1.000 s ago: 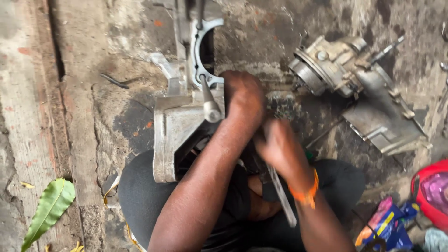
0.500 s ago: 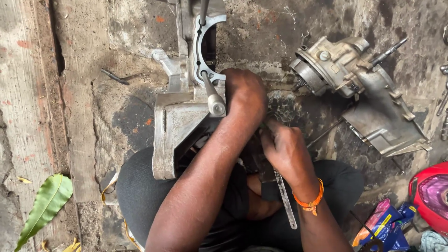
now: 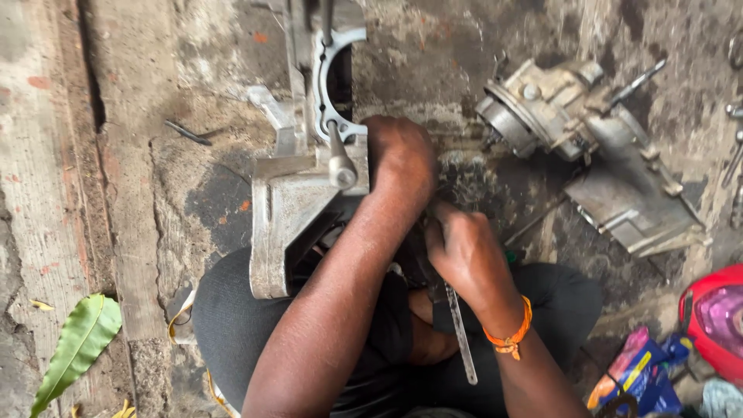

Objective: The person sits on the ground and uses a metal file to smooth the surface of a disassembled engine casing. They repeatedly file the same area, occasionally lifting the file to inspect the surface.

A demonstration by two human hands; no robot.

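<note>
A grey metal engine casing (image 3: 298, 193) stands on end between my knees, with a round opening at its top and a steel stud sticking out of it. My left hand (image 3: 398, 159) grips the casing's right edge. My right hand (image 3: 464, 251) is closed on a long flat metal tool (image 3: 460, 333), whose handle points down toward my lap. The tool's working end is hidden between my two hands, beside the casing. An orange band circles my right wrist.
A second engine assembly (image 3: 588, 147) lies on the oily concrete at the right. Loose metal tools (image 3: 735, 155) lie at the far right edge. A red and pink object (image 3: 716, 321) and a colourful plastic bag (image 3: 635, 371) sit at lower right. A green leaf (image 3: 77, 348) lies lower left.
My right hand has moved up and left with the flat tool, closing in next to my left hand at the casing. The left hand has stayed on the casing.
</note>
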